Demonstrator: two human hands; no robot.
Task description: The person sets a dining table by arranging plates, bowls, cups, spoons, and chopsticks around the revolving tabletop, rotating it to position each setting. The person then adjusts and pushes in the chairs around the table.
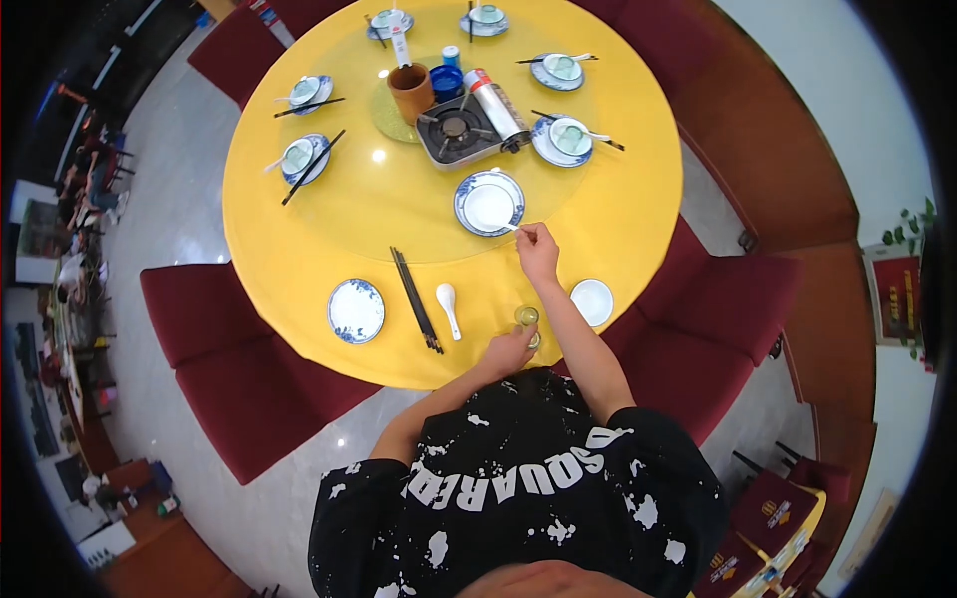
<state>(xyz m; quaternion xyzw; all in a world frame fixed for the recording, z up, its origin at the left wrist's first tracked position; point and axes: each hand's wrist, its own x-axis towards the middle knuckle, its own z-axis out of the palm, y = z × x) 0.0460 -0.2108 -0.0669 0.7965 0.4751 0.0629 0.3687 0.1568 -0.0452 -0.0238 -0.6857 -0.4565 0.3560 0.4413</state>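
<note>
My right hand (538, 251) is closed, pinching the handle of a white spoon (511, 227) at the rim of a white bowl (488, 207). That bowl stands on a blue-and-white plate (463, 221) on the glass turntable. Close to the table's near edge, my left hand (511, 349) is closed around a small clear glass (534, 340); a second small glass (526, 315) is right by its fingertips. Left of that hand lie another white spoon (449, 309) and several dark chopsticks (416, 299). A small white dish (592, 302) is to the right of my right forearm.
On the yellow-covered round table (269, 269), a patterned plate (356, 311) lies at the near left. A portable gas stove (457, 130), gas canister (496, 108) and wooden container (411, 92) occupy the turntable, ringed by several place settings. Maroon chairs (239, 369) flank me.
</note>
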